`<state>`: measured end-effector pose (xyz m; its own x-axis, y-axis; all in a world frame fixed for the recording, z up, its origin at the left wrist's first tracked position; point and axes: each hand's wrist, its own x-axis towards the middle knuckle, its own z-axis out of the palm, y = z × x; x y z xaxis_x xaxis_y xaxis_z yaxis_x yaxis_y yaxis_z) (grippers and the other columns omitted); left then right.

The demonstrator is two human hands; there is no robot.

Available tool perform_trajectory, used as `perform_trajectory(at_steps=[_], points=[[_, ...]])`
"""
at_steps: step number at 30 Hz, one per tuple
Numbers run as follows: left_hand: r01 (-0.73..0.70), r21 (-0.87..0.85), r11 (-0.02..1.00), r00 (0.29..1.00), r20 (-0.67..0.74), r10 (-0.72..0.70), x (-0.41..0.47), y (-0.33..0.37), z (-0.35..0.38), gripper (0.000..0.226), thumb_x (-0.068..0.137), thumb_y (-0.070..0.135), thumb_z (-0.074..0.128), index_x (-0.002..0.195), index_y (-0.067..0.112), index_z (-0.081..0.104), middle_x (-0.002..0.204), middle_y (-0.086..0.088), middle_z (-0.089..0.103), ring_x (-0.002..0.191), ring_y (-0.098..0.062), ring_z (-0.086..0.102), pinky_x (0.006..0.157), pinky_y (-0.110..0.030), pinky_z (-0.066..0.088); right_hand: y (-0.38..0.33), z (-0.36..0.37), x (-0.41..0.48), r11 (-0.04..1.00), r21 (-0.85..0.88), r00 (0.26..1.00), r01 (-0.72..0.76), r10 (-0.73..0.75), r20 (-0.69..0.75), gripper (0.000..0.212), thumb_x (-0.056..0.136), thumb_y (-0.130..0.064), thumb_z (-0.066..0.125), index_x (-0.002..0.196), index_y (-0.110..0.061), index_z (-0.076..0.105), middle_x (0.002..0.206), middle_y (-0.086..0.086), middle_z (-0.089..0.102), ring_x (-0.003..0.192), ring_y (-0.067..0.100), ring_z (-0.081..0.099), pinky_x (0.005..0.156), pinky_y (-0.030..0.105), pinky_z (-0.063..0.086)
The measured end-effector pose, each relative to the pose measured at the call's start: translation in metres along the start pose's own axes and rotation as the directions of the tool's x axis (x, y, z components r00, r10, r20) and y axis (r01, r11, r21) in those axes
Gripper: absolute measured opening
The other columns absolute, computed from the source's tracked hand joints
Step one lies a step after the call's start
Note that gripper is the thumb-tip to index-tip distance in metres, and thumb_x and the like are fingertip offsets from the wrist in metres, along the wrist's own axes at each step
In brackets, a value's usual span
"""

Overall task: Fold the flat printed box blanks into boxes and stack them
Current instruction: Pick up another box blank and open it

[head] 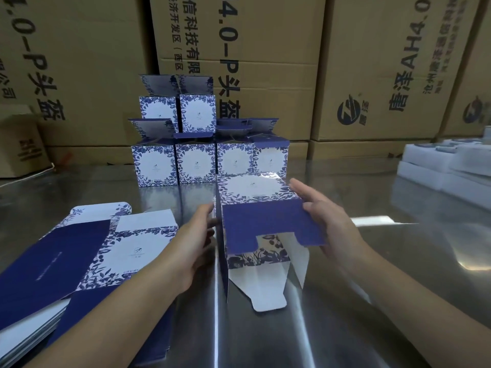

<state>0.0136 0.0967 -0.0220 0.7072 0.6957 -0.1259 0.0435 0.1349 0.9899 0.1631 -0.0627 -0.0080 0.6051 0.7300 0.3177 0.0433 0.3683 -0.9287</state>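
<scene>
A half-folded box (pixel 255 208) of glossy card, white with blue leaf print, sits mid-table between both hands, its dark blue flap and white bottom tabs hanging loose. The left grip (pixel 196 235) presses nearly straight fingers against its left wall. The right grip (pixel 326 221) holds the flap, thumb on top. Flat blanks (pixel 79 261) lie piled near left on the shiny steel table (pixel 398 261). Finished boxes (pixel 196 160) stand stacked far centre, before brown corrugated cartons (pixel 372 62).

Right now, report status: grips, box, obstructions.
Left grip pressing half-folded box side; right grip pinching its blue flap. White flaps hanging open. Nothing blocking the stack.
</scene>
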Motion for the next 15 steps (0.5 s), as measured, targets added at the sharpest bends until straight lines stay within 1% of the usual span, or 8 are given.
perform_trajectory(at_steps=[1, 2, 4, 6, 9, 11, 13, 15], points=[[-0.016, 0.023, 1.0, 1.0, -0.007, 0.016, 0.003, 0.002, 0.001, 0.047, 0.085, 0.06, 0.043, 0.095, 0.024, 0.072, 0.099, 0.0, 0.07, 0.079, -0.013, 0.06, 0.085, -0.034, 0.048, 0.0, 0.001, 0.0, 1.0, -0.004, 1.0, 0.006, -0.006, 0.002, 0.035, 0.084, -0.017, 0.045, 0.11, -0.03, 0.063, 0.115, -0.016, 0.068, 0.102, 0.003, 0.065, 0.065, 0.015, 0.051], [-0.036, 0.034, 0.999, 0.999, -0.01, 0.036, 0.002, 0.004, 0.002, 0.046, 0.086, 0.059, 0.043, 0.094, 0.024, 0.073, 0.1, 0.002, 0.07, 0.081, -0.014, 0.06, 0.091, -0.035, 0.043, 0.0, 0.001, 0.0, 1.0, 0.007, 1.0, 0.005, -0.005, 0.004, 0.035, 0.081, -0.02, 0.046, 0.112, -0.029, 0.062, 0.118, -0.016, 0.067, 0.104, 0.002, 0.064, 0.066, 0.015, 0.052], [-0.109, 0.017, 0.994, 0.994, -0.006, 0.109, -0.003, 0.006, 0.002, 0.035, 0.09, 0.046, 0.048, 0.087, 0.02, 0.071, 0.099, 0.005, 0.068, 0.078, -0.012, 0.06, 0.082, -0.029, 0.042, 0.001, -0.001, 0.0, 0.998, 0.058, 1.0, -0.001, 0.0, 0.013, 0.035, 0.079, -0.018, 0.047, 0.112, -0.021, 0.059, 0.117, -0.009, 0.068, 0.097, 0.005, 0.067, 0.06, 0.017, 0.052], [-0.211, -0.043, 0.976, 0.977, -0.021, 0.211, -0.004, 0.006, 0.004, 0.02, 0.079, 0.027, 0.056, 0.097, 0.024, 0.067, 0.11, 0.01, 0.064, 0.086, -0.01, 0.058, 0.084, -0.027, 0.043, 0.0, -0.004, -0.001, 0.999, 0.054, 0.999, 0.005, -0.007, 0.037, 0.042, 0.069, -0.016, 0.044, 0.108, -0.016, 0.056, 0.108, -0.011, 0.071, 0.085, 0.007, 0.069, 0.053, 0.018, 0.05], [-0.366, -0.109, 0.924, 0.93, -0.015, 0.366, -0.008, 0.004, 0.004, 0.051, 0.058, 0.018, 0.051, 0.104, 0.039, 0.06, 0.118, 0.02, 0.06, 0.11, -0.004, 0.055, 0.095, -0.028, 0.042, 0.0, -0.007, -0.003, 0.999, -0.029, 0.998, 0.033, -0.031, 0.058, 0.048, 0.061, -0.018, 0.052, 0.109, -0.017, 0.053, 0.106, -0.014, 0.069, 0.081, 0.006, 0.066, 0.059, 0.02, 0.052], [-0.469, -0.095, 0.878, 0.881, 0.009, 0.472, -0.011, 0.003, 0.004, 0.053, 0.062, 0.018, 0.058, 0.109, 0.042, 0.058, 0.118, 0.025, 0.059, 0.12, 0.0, 0.051, 0.096, -0.028, 0.044, 0.001, -0.008, -0.003, 0.995, -0.083, 0.997, 0.063, -0.059, 0.049, 0.045, 0.07, -0.013, 0.068, 0.112, -0.017, 0.052, 0.116, -0.008, 0.064, 0.086, 0.004, 0.065, 0.065, 0.019, 0.052], [-0.524, -0.073, 0.848, 0.851, -0.009, 0.525, -0.009, 0.003, 0.001, 0.051, 0.068, 0.015, 0.067, 0.109, 0.043, 0.06, 0.118, 0.023, 0.061, 0.12, 0.003, 0.05, 0.098, -0.032, 0.045, 0.001, -0.009, -0.003, 0.982, -0.153, 0.994, 0.109, -0.108, 0.019, 0.031, 0.084, -0.007, 0.063, 0.112, -0.017, 0.053, 0.126, -0.001, 0.058, 0.09, 0.0, 0.065, 0.065, 0.017, 0.052], [-0.561, -0.038, 0.827, 0.828, -0.051, 0.559, -0.007, 0.004, -0.001, 0.049, 0.067, 0.015, 0.072, 0.105, 0.046, 0.064, 0.116, 0.021, 0.063, 0.117, 0.005, 0.052, 0.098, -0.034, 0.046, 0.0, -0.009, -0.003, 0.967, -0.204, 0.987, 0.156, -0.159, -0.002, 0.029, 0.086, 0.0, 0.059, 0.109, -0.018, 0.054, 0.127, 0.002, 0.056, 0.091, 0.0, 0.065, 0.065, 0.017, 0.053]])
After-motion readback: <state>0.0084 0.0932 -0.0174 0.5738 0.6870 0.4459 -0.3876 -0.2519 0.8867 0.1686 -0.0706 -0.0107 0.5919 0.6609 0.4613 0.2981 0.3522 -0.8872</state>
